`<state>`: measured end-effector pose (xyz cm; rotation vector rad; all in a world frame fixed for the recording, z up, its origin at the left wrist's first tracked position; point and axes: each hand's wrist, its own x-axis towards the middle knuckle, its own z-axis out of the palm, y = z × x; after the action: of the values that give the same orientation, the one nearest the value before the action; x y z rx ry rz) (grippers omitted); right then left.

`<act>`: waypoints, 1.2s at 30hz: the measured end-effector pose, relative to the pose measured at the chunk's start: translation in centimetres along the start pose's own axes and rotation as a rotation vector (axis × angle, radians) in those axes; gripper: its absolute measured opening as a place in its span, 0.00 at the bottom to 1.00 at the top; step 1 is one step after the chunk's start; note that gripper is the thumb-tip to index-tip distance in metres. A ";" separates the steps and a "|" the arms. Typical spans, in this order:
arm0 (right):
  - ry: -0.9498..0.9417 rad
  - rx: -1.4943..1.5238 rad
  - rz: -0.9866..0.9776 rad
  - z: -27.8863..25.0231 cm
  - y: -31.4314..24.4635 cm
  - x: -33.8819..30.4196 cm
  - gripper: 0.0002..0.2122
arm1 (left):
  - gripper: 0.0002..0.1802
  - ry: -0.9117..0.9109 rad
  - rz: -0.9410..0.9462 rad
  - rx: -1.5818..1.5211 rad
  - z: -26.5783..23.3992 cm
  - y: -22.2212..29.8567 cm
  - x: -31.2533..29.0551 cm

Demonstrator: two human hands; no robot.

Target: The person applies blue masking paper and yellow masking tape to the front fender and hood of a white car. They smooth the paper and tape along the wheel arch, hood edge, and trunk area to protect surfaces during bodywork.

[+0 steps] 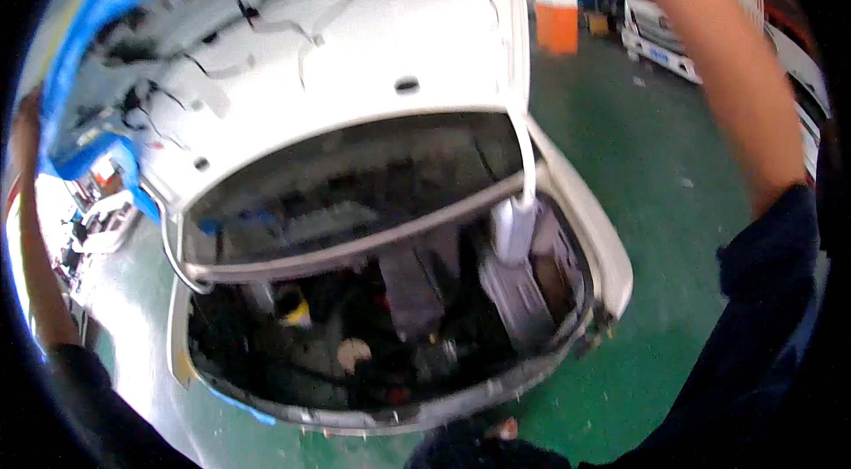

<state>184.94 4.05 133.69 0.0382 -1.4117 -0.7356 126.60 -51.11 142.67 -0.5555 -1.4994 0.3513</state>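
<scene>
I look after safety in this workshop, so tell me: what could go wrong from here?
The raised lid could drop if its support slipped, perhaps onto whatever sits in the open trunk beneath it.
The dark wires on its bare inner side might snag.
The blue sheeting hangs slack at the left, near the left hand, and may catch or tear; the right hand is out of view, so its hold cannot be judged.

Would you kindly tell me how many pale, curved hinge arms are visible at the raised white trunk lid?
2: the left hinge arm and the right hinge arm, one at each lower corner of the lid. No others show.
</scene>
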 end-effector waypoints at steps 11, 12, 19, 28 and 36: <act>0.214 0.315 0.074 1.4 -7.5 -9.8 0.18 | 0.19 -0.076 -0.240 0.076 -5.0 5.1 -3.4; 0.171 0.285 0.092 1.8 -7.1 -9.2 0.16 | 0.19 -0.145 -0.330 -0.001 -5.6 7.3 -2.7; 0.280 0.010 0.132 2.1 0.3 -5.9 0.14 | 0.14 -0.100 -0.297 -0.101 -8.6 6.2 -4.0; 0.160 -0.167 0.274 2.6 1.7 -5.1 0.19 | 0.11 0.181 -0.123 -0.172 -17.4 14.4 0.6; 0.172 -0.163 0.226 1.7 2.6 -5.3 0.18 | 0.15 0.250 -0.160 -0.127 -18.5 16.9 2.2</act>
<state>184.69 9.30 130.49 -0.1792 -1.1666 -0.6410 147.02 -38.31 135.55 -0.5541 -1.3187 0.0592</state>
